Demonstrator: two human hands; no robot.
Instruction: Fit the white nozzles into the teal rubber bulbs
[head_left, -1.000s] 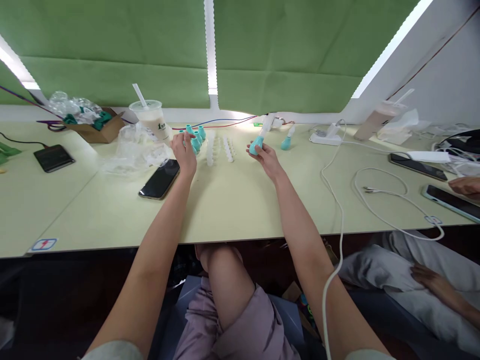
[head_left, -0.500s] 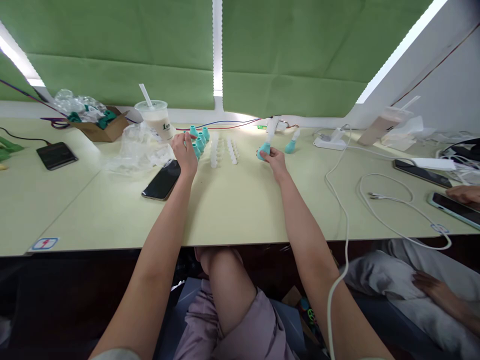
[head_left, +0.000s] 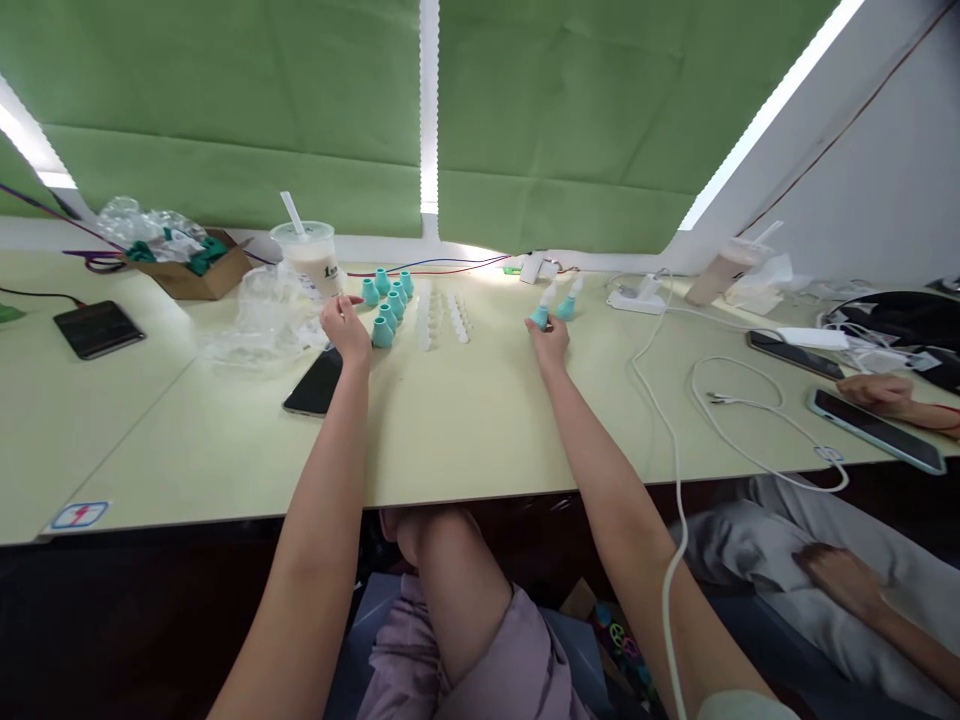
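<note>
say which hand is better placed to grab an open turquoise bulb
Probably the left hand: it is beside the open, rubbery-looking turquoise bulbs, nothing visibly in it. The right hand is farther off, gripping a turquoise bulb with a white tip.

Bulb cluster (head_left: 382,333) standing toward the surface's (head_left: 465,430) far edge, strips (head_left: 424,315) lying just right of it, bulb pair (head_left: 565,309) appearing farther right, power strip (head_left: 624,300) lying beyond, phone (head_left: 311,385) lying left of the cluster, nearer the near edge, cup (head_left: 311,264) standing behind the phone.
</note>
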